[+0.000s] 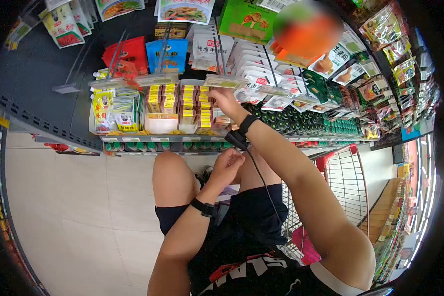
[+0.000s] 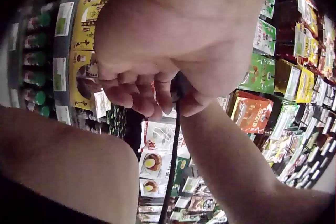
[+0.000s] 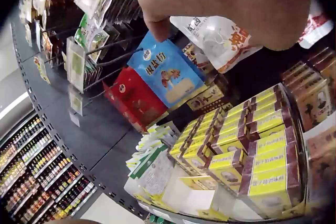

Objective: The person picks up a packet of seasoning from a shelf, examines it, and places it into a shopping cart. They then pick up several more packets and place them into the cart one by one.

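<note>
My right hand (image 1: 225,104) reaches to the shelf, its fingertips at the right edge of the rows of small yellow-and-brown boxes (image 1: 188,104). In the right wrist view this hand (image 3: 226,3) is above the boxes (image 3: 270,174), overlapping a white seasoning pouch (image 3: 220,40); nothing shows in its grasp, and most of its fingers are hidden. A blue pouch (image 3: 167,71) and a red pouch (image 3: 134,98) hang beside it. My left hand (image 1: 228,165) is held low between the knees, fingers loosely curled and holding nothing; the left wrist view shows the same hand (image 2: 168,50) close up.
White pouches (image 1: 254,64) hang on hooks to the right, above several rows of green-capped bottles (image 1: 291,121). Yellow-and-green sachets (image 1: 116,111) fill a tray left of the boxes. A shopping cart (image 1: 348,182) stands at the right. A black cable (image 1: 261,172) trails from the right wrist.
</note>
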Tool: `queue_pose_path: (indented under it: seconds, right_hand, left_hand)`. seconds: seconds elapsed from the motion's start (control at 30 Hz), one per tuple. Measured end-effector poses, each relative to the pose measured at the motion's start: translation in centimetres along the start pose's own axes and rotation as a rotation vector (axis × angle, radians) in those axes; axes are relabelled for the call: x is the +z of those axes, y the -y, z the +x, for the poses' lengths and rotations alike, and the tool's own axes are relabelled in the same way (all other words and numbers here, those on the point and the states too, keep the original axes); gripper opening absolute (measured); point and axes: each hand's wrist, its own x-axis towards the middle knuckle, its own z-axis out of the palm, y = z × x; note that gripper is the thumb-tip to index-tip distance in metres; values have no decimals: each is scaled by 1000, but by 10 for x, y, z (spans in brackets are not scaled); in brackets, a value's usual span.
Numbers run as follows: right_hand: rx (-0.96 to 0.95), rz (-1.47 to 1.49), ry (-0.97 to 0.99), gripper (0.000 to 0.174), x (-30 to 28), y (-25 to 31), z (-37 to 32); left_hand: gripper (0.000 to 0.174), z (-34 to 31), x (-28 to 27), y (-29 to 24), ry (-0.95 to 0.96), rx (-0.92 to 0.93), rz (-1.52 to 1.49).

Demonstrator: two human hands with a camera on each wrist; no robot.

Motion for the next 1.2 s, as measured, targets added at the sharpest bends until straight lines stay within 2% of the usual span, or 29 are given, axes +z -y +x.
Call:
queue_pose_path:
  seconds: [0.07, 0.23, 0.33, 0.4, 0.47, 0.53, 0.57, 0.67, 0.7, 0.8, 0.83, 0.87, 1.03, 1.13, 1.17, 1.2]
  right_hand:
    - [136, 16, 72, 81, -11, -15, 25]
    - [-18, -4, -208, 105, -7, -12, 45]
    - [-99, -294, -415, 103, -3, -12, 56]
    - [41, -182, -383, 103, 2, 9, 47]
    - [-54, -19, -352, 105, -2, -11, 67]
    - [-205, -55, -331, 101, -5, -27, 76]
    - [-302, -95, -421, 84, -1, -34, 79]
    - [-149, 116, -379, 67, -5, -24, 83]
    - [-170, 240, -404, 44, -2, -12, 74]
    - [-141, 574, -238, 33, -2, -4, 72]
    - [-95, 539, -253, 26, -4, -7, 76]
    - [-117, 534, -266, 26, -4, -12, 77]
    - [-162, 588, -322, 31, 1, -18, 68]
    - [-426, 143, -442, 31, 15, 10, 30]
    - [-313, 354, -366, 29, 18, 17, 23]
    - [-297, 333, -358, 28, 18, 20, 16]
  left_hand:
    - [9, 4, 7, 0, 3, -18, 37]
    - [10, 20, 15, 14, 63, -32, 40]
    - [11, 25, 20, 18, 58, -43, 74]
    - [13, 25, 28, 11, 47, -47, 125]
    - [16, 30, 34, 28, 70, -12, 17]
    - [16, 32, 39, 27, 90, 53, 18]
    - [17, 32, 41, 25, 87, 57, 62]
    - [20, 27, 49, 4, 43, 90, 149]
    - [21, 28, 48, 9, 48, 84, 167]
    - [27, 30, 45, 17, 96, 39, 288]
    - [29, 32, 43, 9, 133, 7, 371]
    - [30, 33, 42, 2, 170, -23, 455]
    - [29, 30, 43, -7, 209, 10, 503]
    - [30, 28, 39, -2, 263, 62, 567]
    - [31, 27, 37, 0, 287, 90, 586]
    - [33, 25, 36, 3, 314, 100, 575]
